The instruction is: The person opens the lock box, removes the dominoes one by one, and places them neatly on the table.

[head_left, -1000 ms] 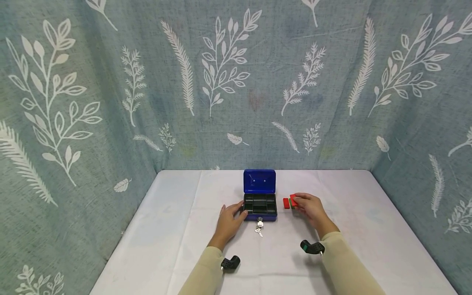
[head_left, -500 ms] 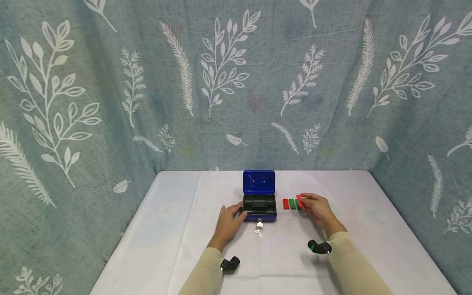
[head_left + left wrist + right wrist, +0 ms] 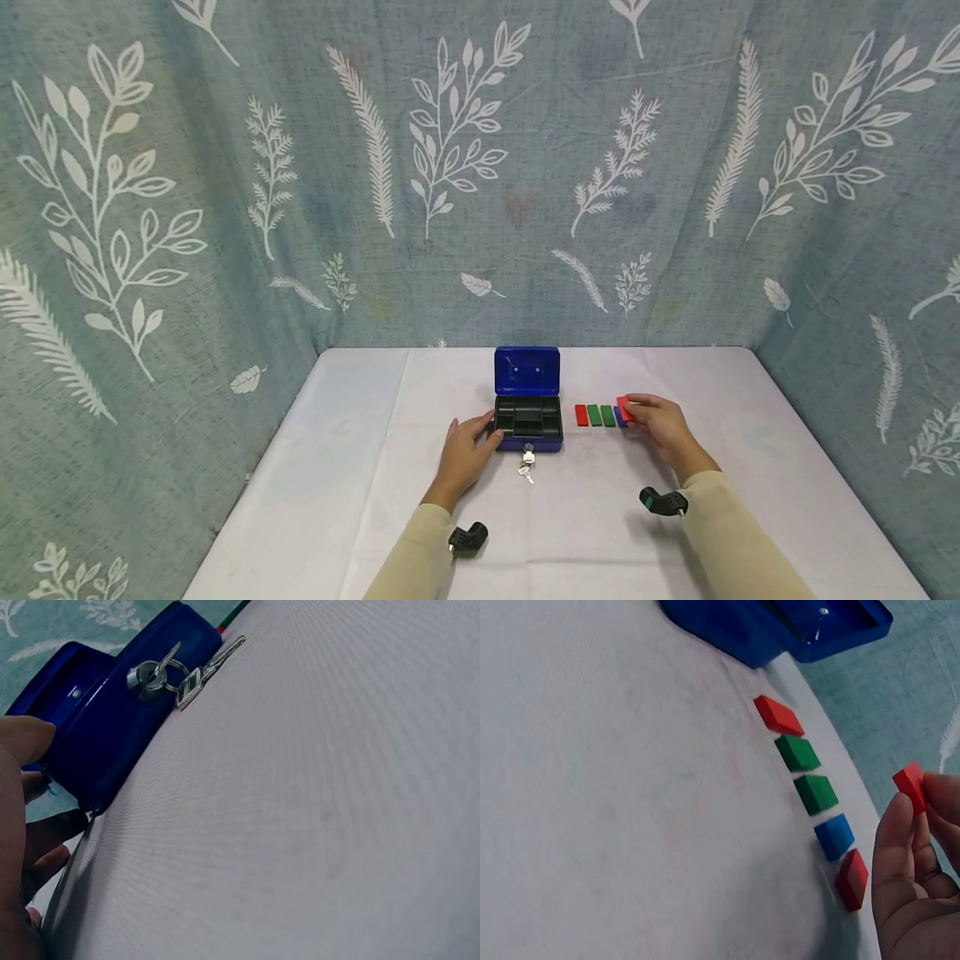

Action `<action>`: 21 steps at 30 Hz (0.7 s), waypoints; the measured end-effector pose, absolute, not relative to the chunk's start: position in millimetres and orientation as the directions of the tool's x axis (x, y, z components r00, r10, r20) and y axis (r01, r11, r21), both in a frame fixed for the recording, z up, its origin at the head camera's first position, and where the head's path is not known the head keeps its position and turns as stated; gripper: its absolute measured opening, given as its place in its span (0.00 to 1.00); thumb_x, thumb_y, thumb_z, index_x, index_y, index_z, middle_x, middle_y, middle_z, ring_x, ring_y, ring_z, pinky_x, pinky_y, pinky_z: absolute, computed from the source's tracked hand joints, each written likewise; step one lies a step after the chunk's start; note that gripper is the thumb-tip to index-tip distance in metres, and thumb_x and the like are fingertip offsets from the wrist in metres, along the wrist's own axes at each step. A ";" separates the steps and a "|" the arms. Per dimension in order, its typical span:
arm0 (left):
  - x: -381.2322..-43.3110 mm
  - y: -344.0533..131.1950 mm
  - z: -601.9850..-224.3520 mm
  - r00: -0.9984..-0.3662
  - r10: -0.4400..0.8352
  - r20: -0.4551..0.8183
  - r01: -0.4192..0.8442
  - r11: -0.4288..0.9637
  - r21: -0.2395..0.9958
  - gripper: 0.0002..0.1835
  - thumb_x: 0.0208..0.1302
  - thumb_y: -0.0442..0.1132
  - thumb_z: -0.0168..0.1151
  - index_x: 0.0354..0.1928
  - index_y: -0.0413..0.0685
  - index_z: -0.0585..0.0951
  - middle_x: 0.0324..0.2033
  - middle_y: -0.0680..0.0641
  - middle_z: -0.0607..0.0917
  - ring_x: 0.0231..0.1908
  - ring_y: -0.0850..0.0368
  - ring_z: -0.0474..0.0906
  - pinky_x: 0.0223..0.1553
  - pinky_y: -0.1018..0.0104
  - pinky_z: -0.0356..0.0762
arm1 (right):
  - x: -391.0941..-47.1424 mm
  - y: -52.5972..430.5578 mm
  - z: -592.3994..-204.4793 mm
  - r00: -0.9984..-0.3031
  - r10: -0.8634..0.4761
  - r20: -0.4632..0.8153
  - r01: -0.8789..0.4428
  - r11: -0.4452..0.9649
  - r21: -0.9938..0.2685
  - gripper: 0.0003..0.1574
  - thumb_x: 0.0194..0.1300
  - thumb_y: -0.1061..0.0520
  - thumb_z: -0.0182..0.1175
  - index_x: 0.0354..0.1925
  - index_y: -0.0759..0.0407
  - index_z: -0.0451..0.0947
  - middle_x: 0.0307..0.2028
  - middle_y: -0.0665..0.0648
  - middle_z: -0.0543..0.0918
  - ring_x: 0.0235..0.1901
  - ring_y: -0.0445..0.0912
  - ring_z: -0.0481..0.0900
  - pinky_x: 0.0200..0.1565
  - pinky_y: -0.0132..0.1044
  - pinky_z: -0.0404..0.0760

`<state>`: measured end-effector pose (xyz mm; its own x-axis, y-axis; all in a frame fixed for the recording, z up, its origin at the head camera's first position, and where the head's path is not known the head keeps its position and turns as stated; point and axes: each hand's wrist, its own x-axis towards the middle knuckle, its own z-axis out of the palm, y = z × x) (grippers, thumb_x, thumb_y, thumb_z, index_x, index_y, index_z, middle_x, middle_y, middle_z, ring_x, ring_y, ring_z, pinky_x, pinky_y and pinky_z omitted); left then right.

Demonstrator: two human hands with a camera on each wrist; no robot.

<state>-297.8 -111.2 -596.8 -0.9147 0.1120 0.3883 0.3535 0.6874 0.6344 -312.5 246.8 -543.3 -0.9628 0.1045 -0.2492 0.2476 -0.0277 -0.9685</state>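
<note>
A small blue cash box (image 3: 542, 445) stands on the table with its lid raised and a black divided tray inside. My left hand (image 3: 463, 456) holds its left front corner, thumb over the rim and fingers along the side. Keys (image 3: 196, 684) hang from the lock at the front. My right hand (image 3: 662, 425) pinches a red block (image 3: 910, 787) between thumb and fingers above a row on the table. In the right wrist view that row runs from a red block (image 3: 778, 715) through two green blocks (image 3: 798, 753) and a blue block (image 3: 835, 836) to another red block (image 3: 853, 880).
A white cloth (image 3: 420, 375) covers the table. Patterned blue-grey curtains (image 3: 480, 167) hang behind it and at both sides. Black devices (image 3: 664, 502) are fixed at both wrists.
My right hand has moved right along the row with the red block, uncovering the green blocks and part of the blue one. The left hand and the box stay put.
</note>
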 end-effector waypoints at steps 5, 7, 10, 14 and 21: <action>-299.3 -110.8 -596.9 -0.910 0.116 0.398 0.363 0.687 0.630 0.26 0.65 0.52 0.61 0.61 0.47 0.79 0.54 0.49 0.83 0.58 0.50 0.75 0.69 0.41 0.46 | -314.6 257.0 -543.7 -0.963 0.106 -0.246 0.243 -0.042 -0.969 0.28 0.68 0.63 0.59 0.63 0.72 0.67 0.50 0.63 0.76 0.36 0.41 0.80 0.42 0.34 0.83; -298.4 -110.8 -596.6 -0.912 0.112 0.393 0.359 0.683 0.637 0.26 0.64 0.51 0.62 0.61 0.47 0.79 0.54 0.49 0.83 0.58 0.50 0.75 0.69 0.41 0.46 | -315.7 260.8 -544.1 -0.962 0.110 -0.250 0.247 -0.040 -0.968 0.29 0.68 0.63 0.59 0.64 0.72 0.67 0.52 0.63 0.75 0.37 0.41 0.79 0.42 0.34 0.83; -297.2 -110.9 -596.2 -0.913 0.110 0.392 0.357 0.680 0.641 0.26 0.65 0.51 0.61 0.62 0.47 0.78 0.54 0.49 0.82 0.59 0.50 0.74 0.69 0.41 0.46 | -316.8 266.2 -545.2 -0.960 0.118 -0.256 0.254 -0.028 -0.967 0.29 0.68 0.62 0.59 0.65 0.71 0.66 0.55 0.65 0.73 0.39 0.42 0.79 0.42 0.34 0.83; -296.9 -110.9 -595.6 -0.913 0.115 0.392 0.358 0.684 0.635 0.27 0.65 0.52 0.61 0.62 0.47 0.78 0.54 0.49 0.82 0.59 0.50 0.74 0.69 0.41 0.46 | -317.3 273.3 -547.5 -0.956 0.120 -0.267 0.268 -0.009 -0.963 0.30 0.69 0.62 0.58 0.65 0.71 0.66 0.58 0.68 0.71 0.39 0.42 0.79 0.42 0.34 0.83; -297.5 -111.0 -596.3 -0.911 0.116 0.395 0.363 0.678 0.639 0.26 0.65 0.52 0.60 0.62 0.48 0.78 0.54 0.49 0.83 0.58 0.50 0.75 0.69 0.40 0.46 | -317.2 285.2 -551.7 -0.940 0.136 -0.313 0.322 0.044 -0.946 0.30 0.69 0.59 0.59 0.66 0.67 0.66 0.61 0.67 0.68 0.44 0.47 0.77 0.45 0.35 0.83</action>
<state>-297.5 -111.0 -596.3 -0.9112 0.1161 0.3952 0.3634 0.6782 0.6388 -317.2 285.2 -551.7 -0.9399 0.1357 -0.3134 0.3218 0.0441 -0.9458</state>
